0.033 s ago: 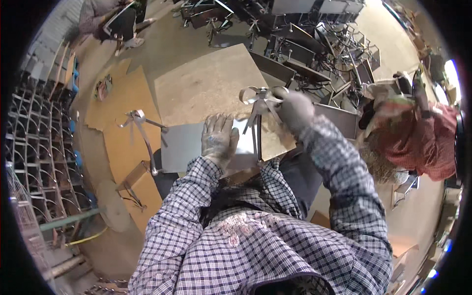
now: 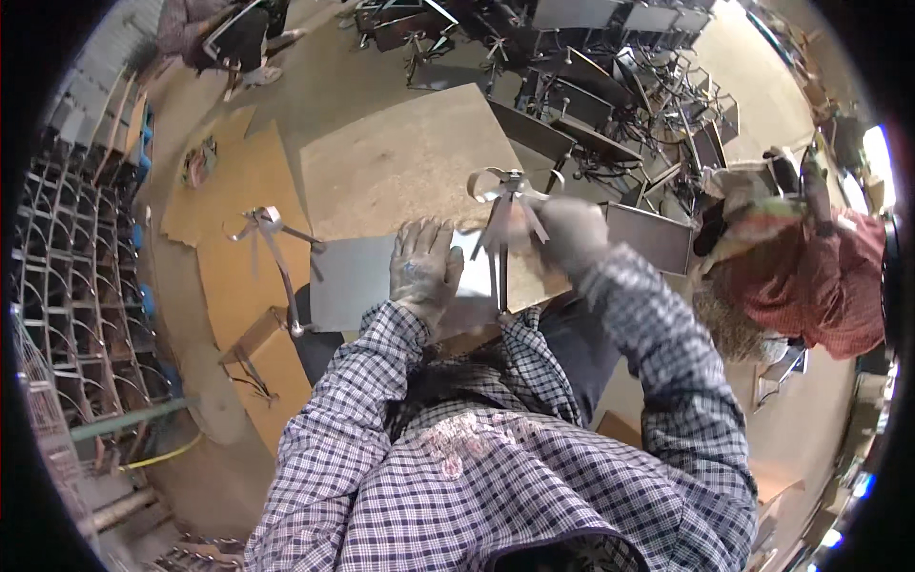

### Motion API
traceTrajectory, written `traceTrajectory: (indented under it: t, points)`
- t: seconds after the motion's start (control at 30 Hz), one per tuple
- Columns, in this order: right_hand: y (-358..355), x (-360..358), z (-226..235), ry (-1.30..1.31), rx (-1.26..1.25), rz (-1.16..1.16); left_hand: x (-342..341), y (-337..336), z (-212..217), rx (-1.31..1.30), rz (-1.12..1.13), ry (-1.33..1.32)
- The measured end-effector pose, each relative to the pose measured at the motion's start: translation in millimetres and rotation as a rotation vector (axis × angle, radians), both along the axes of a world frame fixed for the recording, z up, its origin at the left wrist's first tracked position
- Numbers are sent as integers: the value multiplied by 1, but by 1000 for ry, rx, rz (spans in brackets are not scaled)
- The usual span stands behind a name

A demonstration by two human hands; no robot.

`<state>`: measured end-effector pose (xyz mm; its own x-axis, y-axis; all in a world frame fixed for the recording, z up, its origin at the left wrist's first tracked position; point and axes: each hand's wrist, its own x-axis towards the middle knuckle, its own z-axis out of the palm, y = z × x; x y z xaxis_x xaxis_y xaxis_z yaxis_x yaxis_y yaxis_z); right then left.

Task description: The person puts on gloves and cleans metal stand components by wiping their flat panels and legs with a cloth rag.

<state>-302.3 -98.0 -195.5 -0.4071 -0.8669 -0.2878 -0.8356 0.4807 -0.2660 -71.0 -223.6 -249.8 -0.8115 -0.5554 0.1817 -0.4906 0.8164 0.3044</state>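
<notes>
A grey metal tray (image 2: 353, 286) with a flat base lies across my lap. An upright bar with a ribbon-bow ornament stands at each end: the left metal bow (image 2: 262, 224) and the right metal bow (image 2: 515, 186). My gloved left hand (image 2: 424, 272) presses flat on the tray base, fingers stretched out and nothing in them. My gloved right hand (image 2: 572, 234) is beside the tails of the right bow, level with the upper part of its bar. Motion smears its fingers, so whether it holds anything cannot be made out.
Flattened cardboard (image 2: 243, 200) and a brown board (image 2: 400, 157) lie in front. Many dark metal trays (image 2: 600, 105) are heaped beyond. A metal rack (image 2: 71, 257) stands left. Co-workers sit at the right, in a red garment (image 2: 810, 276), and at the far left, holding a framed piece (image 2: 229, 33).
My right hand has shifted slightly down and inward, closer to the right bow's tails. My left hand stays put on the tray. The co-worker at the right has moved their arms.
</notes>
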Motion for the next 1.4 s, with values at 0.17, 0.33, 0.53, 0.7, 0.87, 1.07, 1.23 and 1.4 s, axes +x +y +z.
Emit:
traceTrajectory:
  t: [0.17,0.33,0.53,0.7,0.87,1.07,1.23,1.4]
  points:
    - [45,19,-62,10,-13,330,-5,-2,-1,26,-71,-88]
    - [-13,-43,3,95,-700,81,-6,0,4,112,8,-109]
    - [17,26,-63,-1424,-646,-318,-2,2,-10,-10,17,154]
    - [48,19,-71,-1822,-413,-492,0,2,-8,45,26,121]
    - [-17,-38,-4,-362,-686,-59,2,3,3,51,2,117]
    - [31,26,-61,-1865,-498,-319,0,3,-3,68,37,101]
    - [36,2,-67,-331,-520,101,1,3,-8,38,9,167]
    - [-24,-56,-29,-248,-723,-23,0,3,-9,-1,5,205]
